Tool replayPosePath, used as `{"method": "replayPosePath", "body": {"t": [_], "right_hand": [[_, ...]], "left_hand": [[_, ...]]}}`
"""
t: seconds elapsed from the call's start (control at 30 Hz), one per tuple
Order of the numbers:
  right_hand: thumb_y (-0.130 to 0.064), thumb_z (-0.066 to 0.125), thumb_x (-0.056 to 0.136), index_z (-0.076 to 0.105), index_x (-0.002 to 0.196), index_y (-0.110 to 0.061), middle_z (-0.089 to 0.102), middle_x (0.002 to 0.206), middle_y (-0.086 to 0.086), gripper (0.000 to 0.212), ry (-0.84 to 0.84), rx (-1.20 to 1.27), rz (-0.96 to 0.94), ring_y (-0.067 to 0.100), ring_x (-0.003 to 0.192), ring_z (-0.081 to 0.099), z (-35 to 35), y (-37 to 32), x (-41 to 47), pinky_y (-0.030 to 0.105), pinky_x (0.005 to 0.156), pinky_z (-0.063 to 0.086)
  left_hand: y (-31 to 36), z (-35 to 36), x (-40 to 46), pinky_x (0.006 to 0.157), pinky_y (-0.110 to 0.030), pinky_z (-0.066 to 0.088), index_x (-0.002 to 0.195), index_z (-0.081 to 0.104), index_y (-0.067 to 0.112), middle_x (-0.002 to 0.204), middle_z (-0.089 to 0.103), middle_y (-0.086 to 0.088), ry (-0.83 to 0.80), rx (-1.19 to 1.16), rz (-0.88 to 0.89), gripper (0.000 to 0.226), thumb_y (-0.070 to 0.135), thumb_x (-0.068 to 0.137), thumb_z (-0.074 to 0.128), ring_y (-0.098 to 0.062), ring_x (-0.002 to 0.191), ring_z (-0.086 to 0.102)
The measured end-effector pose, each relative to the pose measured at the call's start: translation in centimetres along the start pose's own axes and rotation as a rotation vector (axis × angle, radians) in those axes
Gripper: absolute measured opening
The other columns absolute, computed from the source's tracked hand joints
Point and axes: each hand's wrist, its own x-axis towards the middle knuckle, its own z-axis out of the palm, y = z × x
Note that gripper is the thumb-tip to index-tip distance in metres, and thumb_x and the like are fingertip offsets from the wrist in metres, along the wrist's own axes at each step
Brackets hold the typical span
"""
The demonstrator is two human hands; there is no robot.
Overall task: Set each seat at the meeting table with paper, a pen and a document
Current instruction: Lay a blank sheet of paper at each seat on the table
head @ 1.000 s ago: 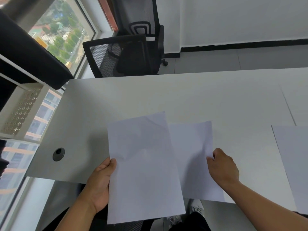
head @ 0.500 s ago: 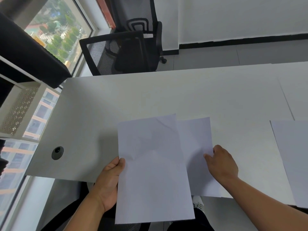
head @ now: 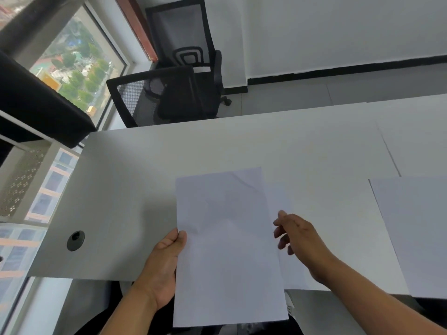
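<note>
A: Where was the paper at that moment?

B: A white sheet (head: 227,247) was held up at about 6 o'clock in the view, over the near edge of the white table (head: 217,146). The left hand (head: 162,269) gripped it by its left edge, thumb on top, fingers hidden behind the paper. A crease showed near the sheet's top right corner.

A: And the right hand?

B: The right hand (head: 300,240) was at about 4 o'clock, just beside the held sheet's right edge, fingers loosely spread and curled, gripping nothing. Whether it touched anything beneath it I could not tell.

A: Any other paper?

B: A second sheet (head: 280,199) lay flat on the table, mostly covered by the held one; only a strip showed to the right of it, under the right hand. A third sheet (head: 411,228) lay at 3 o'clock, well apart, running off the right border.

A: What else was there?

B: A round cable grommet (head: 75,240) sat in the tabletop at 9 o'clock. Two black mesh chairs (head: 167,93) stood beyond the far edge at 12 o'clock, near a window (head: 79,66) at 10 o'clock.
</note>
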Motion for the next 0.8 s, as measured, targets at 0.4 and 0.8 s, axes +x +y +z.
{"method": "replayPosePath", "body": {"t": [0.4, 0.8], "right_hand": [[-0.021, 0.061, 0.106, 0.074, 0.118, -0.026, 0.083, 0.107, -0.007, 0.019, 0.067, 0.171, -0.114, 0.02, 0.099, 0.08, -5.0, -5.0, -8.9, 0.054, 0.099, 0.062], [-0.008, 0.06, 0.103, 0.078, 0.1, -0.027, 0.082, 0.096, 0.003, 0.027, 0.626, 0.306, -0.334, 0.034, 0.091, 0.079, -10.1, -6.8, -22.8, 0.058, 0.088, 0.061]], "left_hand": [[3.9, 10.7, -4.3, 0.102, -0.055, 0.06, 0.13, 0.075, 0.013, 0.125, 0.081, -0.013, -0.18, 0.219, 0.22, 0.033, 0.02, 0.118, 0.044, -0.036, 0.114, 0.078], [6.3, 20.0, -14.8, 0.082, -0.033, 0.064, 0.115, 0.072, 0.028, 0.099, 0.083, 0.014, -0.468, 0.533, 0.69, 0.021, 0.017, 0.114, 0.054, -0.008, 0.088, 0.079]]}}
